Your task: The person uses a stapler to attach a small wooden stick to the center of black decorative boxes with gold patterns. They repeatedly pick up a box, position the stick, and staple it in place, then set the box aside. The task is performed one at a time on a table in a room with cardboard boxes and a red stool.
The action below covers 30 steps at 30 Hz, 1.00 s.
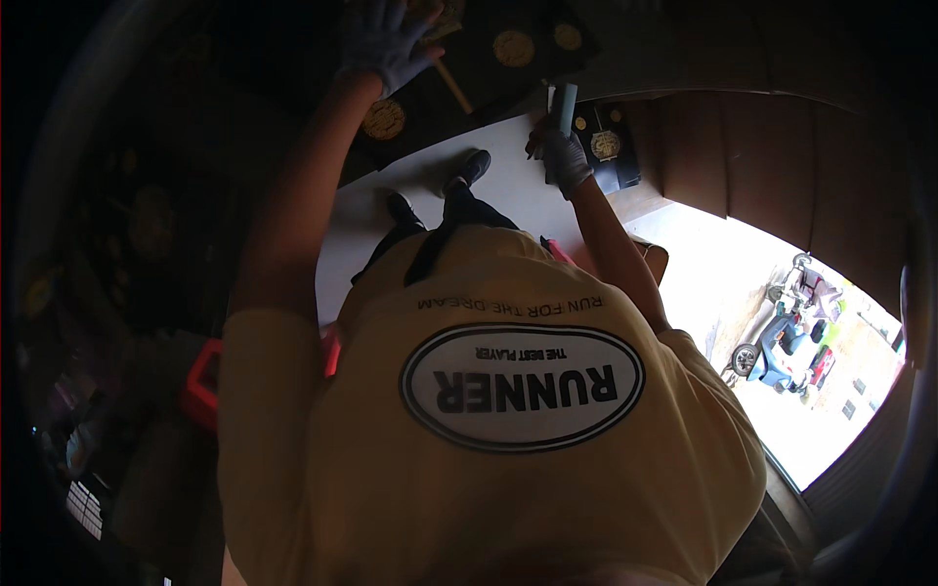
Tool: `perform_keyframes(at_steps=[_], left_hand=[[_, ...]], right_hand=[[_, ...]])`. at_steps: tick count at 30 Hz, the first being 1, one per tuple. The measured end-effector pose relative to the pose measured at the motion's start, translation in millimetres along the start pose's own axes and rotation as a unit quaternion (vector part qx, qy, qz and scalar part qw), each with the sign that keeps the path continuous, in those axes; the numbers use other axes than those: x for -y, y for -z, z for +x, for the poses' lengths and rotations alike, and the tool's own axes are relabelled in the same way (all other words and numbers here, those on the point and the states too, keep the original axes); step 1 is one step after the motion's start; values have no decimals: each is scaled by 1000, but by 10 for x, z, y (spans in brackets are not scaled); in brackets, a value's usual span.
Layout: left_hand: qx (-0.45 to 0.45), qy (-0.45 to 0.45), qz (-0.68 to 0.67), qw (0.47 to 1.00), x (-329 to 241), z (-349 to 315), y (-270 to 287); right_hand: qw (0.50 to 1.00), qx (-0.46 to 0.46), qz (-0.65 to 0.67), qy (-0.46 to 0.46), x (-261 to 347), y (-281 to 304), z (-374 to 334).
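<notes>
My left hand (383, 47), in a grey glove, lies with fingers spread against a dark panel (479, 73) with gold round ornaments and a thin gold bar. My right hand (567, 164), also gloved, is closed around a pale blue-green, long object (564, 105) that stands up from the fist. Its exact kind cannot be made out. Just past that hand is another dark surface with a gold emblem (605, 146).
Below me is a pale floor (518, 161) under my dark shoes. A red frame-like object (202, 384) is at the left. Brown panels (767, 166) line the right side. Through a bright opening, parked scooters (791, 337) show outside. The left side is very dark.
</notes>
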<state>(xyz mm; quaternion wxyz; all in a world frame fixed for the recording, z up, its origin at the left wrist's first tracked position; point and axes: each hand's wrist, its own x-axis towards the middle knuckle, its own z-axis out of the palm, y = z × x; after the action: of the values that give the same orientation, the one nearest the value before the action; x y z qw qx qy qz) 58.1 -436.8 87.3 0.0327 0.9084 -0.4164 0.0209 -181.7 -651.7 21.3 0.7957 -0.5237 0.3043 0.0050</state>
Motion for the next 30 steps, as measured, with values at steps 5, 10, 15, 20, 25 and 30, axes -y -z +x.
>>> perform_keyframes(at_steps=[5,10,15,20,25,30], left_hand=[[35,0,-21,999,16,-1,6],[122,7,-51,991,74,58,140],[164,-4,-44,985,74,79,253],[140,1,-33,990,78,52,114],[152,10,-15,988,18,47,199],[177,6,-34,984,21,79,247]], right_hand=[[994,-7,-109,8,270,-257,64],[975,25,-220,-22,203,-141,126],[990,36,-134,-20,114,-144,125],[996,44,-73,-23,88,-173,138],[994,28,-105,-28,79,-170,153],[989,20,-139,-37,90,-124,194]])
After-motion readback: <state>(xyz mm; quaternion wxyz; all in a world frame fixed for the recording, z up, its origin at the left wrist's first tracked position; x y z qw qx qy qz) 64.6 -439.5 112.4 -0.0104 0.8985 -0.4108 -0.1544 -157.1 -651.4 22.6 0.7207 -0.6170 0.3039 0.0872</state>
